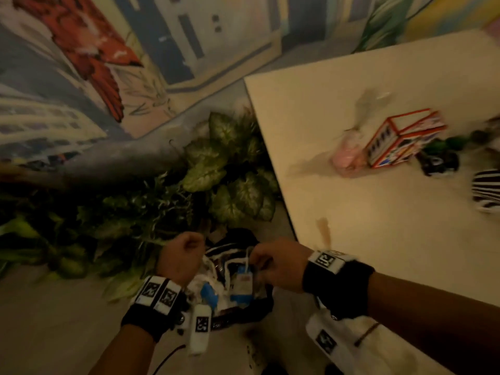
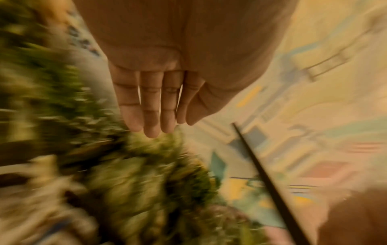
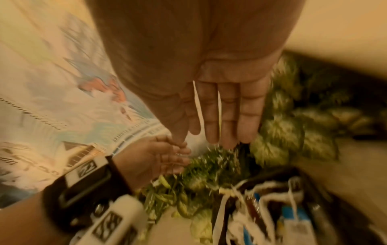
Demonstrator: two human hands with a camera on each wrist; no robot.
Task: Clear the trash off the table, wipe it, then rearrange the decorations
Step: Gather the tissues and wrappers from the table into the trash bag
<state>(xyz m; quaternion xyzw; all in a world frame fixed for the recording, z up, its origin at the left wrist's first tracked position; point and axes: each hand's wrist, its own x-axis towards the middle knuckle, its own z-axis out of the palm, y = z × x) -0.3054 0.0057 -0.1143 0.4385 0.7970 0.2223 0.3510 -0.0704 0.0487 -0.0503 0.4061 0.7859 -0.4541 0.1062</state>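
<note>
With both my left hand (image 1: 181,257) and right hand (image 1: 273,262) spread empty over the full bin (image 1: 238,282) at lower centre, loose trash (image 1: 244,286) may spill while the table (image 1: 378,212) at right waits unwiped.

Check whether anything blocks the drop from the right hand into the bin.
Nothing visible does. The right hand hovers with straight fingers directly over the open bin, which already holds wrappers. The leafy plants stand beside the bin, not over its mouth.
</note>
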